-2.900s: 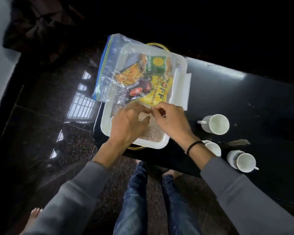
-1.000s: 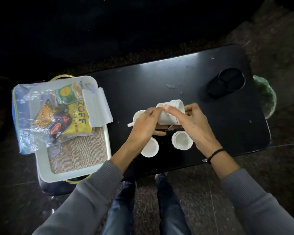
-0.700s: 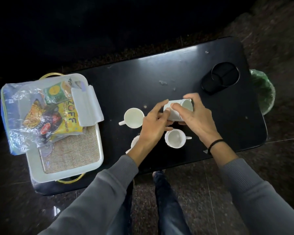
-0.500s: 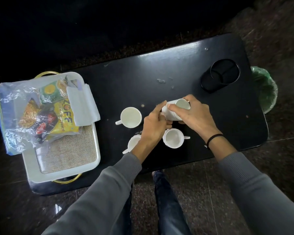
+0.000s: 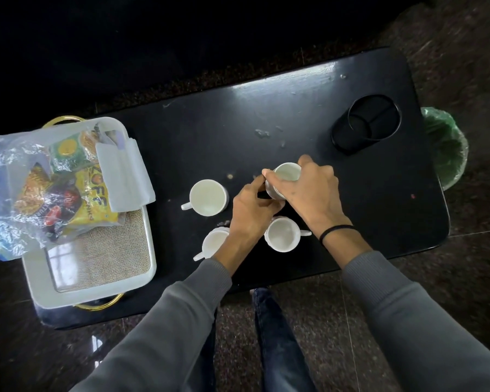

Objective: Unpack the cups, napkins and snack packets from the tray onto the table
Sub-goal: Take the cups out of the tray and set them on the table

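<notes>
While 3 cups sit on table [image 5: 294,108], both hands — R hand [image 5: 313,193] & L hand [image 5: 251,212] — closed round 4th cup [image 5: 286,174]

Both hands hold one white cup [image 5: 285,176] over the black table [image 5: 294,108]. The right hand [image 5: 311,193] wraps it; the left hand [image 5: 251,213] touches its side. Three more cups stand nearby. Snack packets [image 5: 60,190] and napkins [image 5: 125,171] lie on the tray [image 5: 96,290].

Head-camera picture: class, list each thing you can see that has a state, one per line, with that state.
Held cup: tilted, gripped by both hands.
Right hand: shut on the held cup.
Left hand: fingers on the held cup.
Three other cups: upright on the table, empty.
Snack bag: on the tray, not unpacked.
Napkins: overhanging the tray's edge.
Black holder: empty.
</notes>
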